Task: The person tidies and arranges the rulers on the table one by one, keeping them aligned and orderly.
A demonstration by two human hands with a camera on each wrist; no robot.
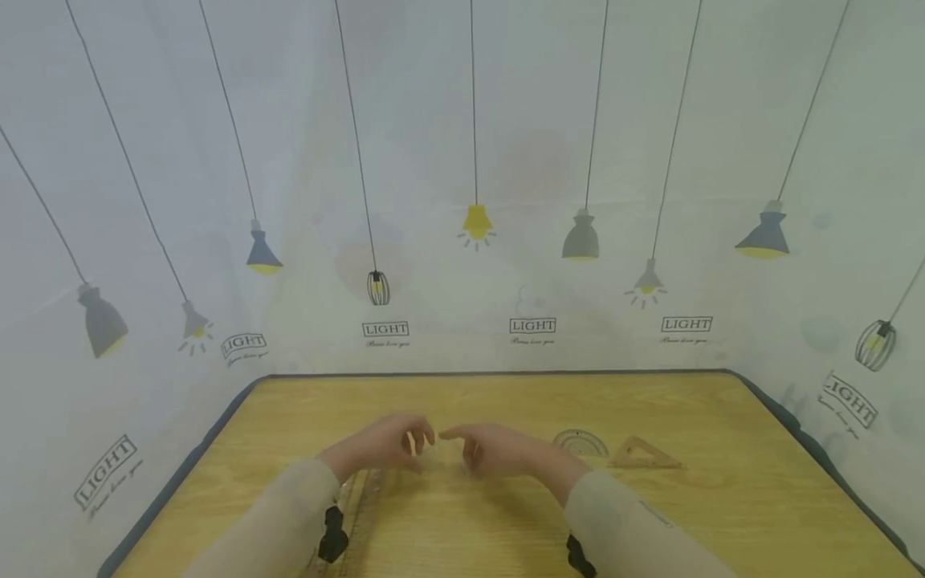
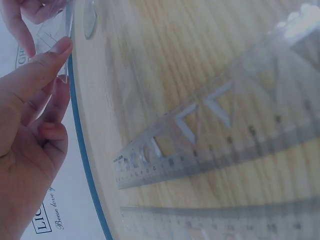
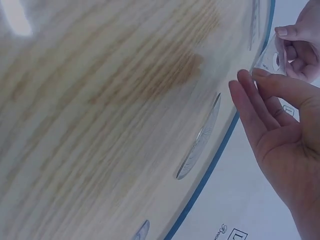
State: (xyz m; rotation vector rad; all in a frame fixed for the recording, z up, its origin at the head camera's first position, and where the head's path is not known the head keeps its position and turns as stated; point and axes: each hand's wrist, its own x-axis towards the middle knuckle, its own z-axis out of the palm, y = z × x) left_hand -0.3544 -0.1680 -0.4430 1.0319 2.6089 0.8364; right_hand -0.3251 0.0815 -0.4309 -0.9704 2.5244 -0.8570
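Note:
A clear plastic set square (image 2: 56,30) is held up between the two hands, above the table. My left hand (image 2: 32,115) pinches it with thumb and fingers near a pointed corner. On its other side, my right hand (image 3: 282,120) holds an edge between thumb tip and fingers. The head view shows the left hand (image 1: 397,441) and right hand (image 1: 499,449) facing each other, the clear piece barely visible there. Below the left wrist lie a clear ruler with cut-out shapes (image 2: 190,130) and a plainer clear ruler (image 2: 220,220).
A clear protractor (image 1: 580,443) and a triangular set square (image 1: 645,453) lie on the wood-grain table (image 1: 723,514), right of the right hand. White sheeting with printed lamps (image 1: 462,321) surrounds the table on three sides.

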